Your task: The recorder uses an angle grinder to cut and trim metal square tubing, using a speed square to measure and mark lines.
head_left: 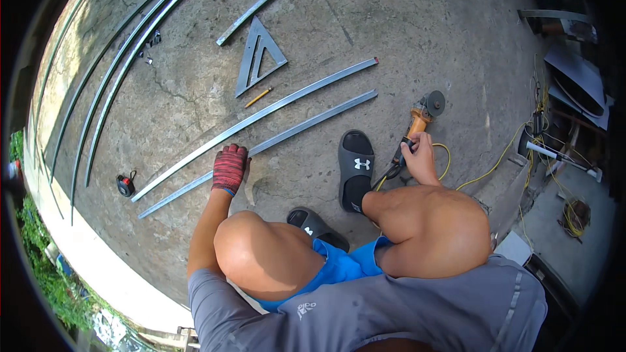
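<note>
My left hand (229,167), in a red and black knit glove, is closed over the nearer metal channel (306,126), which lies on the concrete floor. Its fingertips curl over the far side of the strip. Just beyond, a second, longer metal channel (287,101) lies nearly parallel. My bare right hand (422,158) has its fingers closed at the rear body of an orange and black angle grinder (417,121). The grinder rests on the floor by my right foot, its dark disc (435,102) pointing away from me. The palm hides part of its handle.
A triangular metal square (246,68), a yellow pencil (259,97) and a short metal piece (255,10) lie farther out. A tape measure (125,185) sits at the left, near several long metal strips (124,68). A yellow cord (492,168) runs right toward clutter and white panels (575,78).
</note>
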### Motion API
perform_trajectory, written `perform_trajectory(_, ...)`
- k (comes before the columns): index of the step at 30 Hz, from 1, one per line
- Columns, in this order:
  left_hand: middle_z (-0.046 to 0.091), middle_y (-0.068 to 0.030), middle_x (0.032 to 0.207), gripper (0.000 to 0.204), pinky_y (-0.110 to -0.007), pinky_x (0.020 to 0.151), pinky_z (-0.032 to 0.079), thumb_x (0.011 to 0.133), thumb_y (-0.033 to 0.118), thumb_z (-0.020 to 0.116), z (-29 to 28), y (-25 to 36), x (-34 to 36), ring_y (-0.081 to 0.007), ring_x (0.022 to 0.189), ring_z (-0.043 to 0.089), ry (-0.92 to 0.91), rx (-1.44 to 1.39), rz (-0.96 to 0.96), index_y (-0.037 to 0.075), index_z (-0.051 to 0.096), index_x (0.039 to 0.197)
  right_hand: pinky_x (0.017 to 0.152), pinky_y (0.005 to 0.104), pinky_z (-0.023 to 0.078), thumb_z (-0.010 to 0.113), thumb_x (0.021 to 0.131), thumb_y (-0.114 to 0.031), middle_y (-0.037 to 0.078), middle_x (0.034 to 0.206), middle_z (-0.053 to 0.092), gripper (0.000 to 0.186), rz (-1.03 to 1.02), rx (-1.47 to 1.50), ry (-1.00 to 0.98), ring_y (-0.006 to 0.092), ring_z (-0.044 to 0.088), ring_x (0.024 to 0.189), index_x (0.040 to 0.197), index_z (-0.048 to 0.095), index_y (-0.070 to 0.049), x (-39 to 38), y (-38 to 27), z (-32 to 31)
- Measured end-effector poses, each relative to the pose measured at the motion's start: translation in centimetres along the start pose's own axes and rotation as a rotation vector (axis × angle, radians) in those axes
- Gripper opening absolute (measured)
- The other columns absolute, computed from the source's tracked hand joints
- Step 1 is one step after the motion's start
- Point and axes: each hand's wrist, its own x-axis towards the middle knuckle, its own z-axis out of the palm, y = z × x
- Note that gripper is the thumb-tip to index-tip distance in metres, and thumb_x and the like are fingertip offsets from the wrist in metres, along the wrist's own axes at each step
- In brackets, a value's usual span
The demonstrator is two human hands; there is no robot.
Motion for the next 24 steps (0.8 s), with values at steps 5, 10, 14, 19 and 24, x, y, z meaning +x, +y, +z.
perform_trajectory(5, 0.061, -0.0107, 0.095, 0.023, -0.044, 0.081, 0.048, 0.08, 0.029, 0.07, -0.6, 2.2, 4.9, -0.03, 0.09, 0.061, 0.159, 0.058, 0.007, 0.012, 0.063, 0.093, 0.072, 0.0315, 0.049, 0.071, 0.084, -0.012, 0.011, 0.099, 0.057, 0.029, -0.051, 0.131, 0.01, 0.0174, 0.055, 0.08, 0.105, 0.057, 0.001, 4.1, -3.2, -1.2)
perform_trajectory(10, 0.06, -0.0122, 0.119, 0.059, -0.044, 0.089, 0.048, 0.064, 0.032, 0.084, -0.8, 0.1, 4.2, -0.0315, 0.111, 0.057, 0.414, 0.017, -0.284, 0.013, 0.06, 0.114, 0.071, 0.0289, 0.049, 0.068, 0.087, -0.011, 0.008, 0.099, 0.058, 0.024, -0.226, 0.141, 0.008, 0.015, 0.057, 0.082, 0.106, 0.059, 0.0, 6.8, -8.9, -3.8)
perform_trajectory(14, 0.06, -0.0119, 0.108, 0.044, -0.046, 0.085, 0.049, 0.075, 0.033, 0.076, -2.6, 0.8, 6.6, -0.0312, 0.104, 0.059, 0.125, 0.0, -0.199, 0.011, 0.061, 0.111, 0.077, 0.0259, 0.047, 0.063, 0.094, -0.013, 0.003, 0.098, 0.06, 0.02, -0.291, 0.218, 0.108, 0.0099, 0.055, 0.088, 0.11, 0.059, -0.002, 9.9, -8.8, -8.5)
perform_trajectory(19, 0.062, -0.0126, 0.102, 0.027, -0.044, 0.083, 0.049, 0.082, 0.023, 0.065, -2.5, 0.5, 7.4, -0.0289, 0.1, 0.062, 0.16, 0.033, -0.093, 0.009, 0.065, 0.105, 0.081, 0.0242, 0.044, 0.059, 0.098, -0.014, 0.001, 0.099, 0.058, 0.019, -0.354, 0.274, 0.053, 0.0079, 0.054, 0.092, 0.113, 0.059, -0.002, 12.1, -11.3, -9.5)
perform_trajectory(24, 0.062, -0.0183, 0.104, 0.041, -0.05, 0.079, 0.054, 0.08, 0.025, 0.067, -7.0, 0.4, 5.7, -0.0391, 0.093, 0.066, 0.131, -0.23, -0.072, 0.007, 0.058, 0.116, 0.08, 0.0244, 0.043, 0.058, 0.099, -0.014, 0.0, 0.1, 0.057, 0.02, -0.469, 0.375, -0.032, 0.0082, 0.053, 0.09, 0.114, 0.059, -0.002, 11.9, -15.6, -8.3)
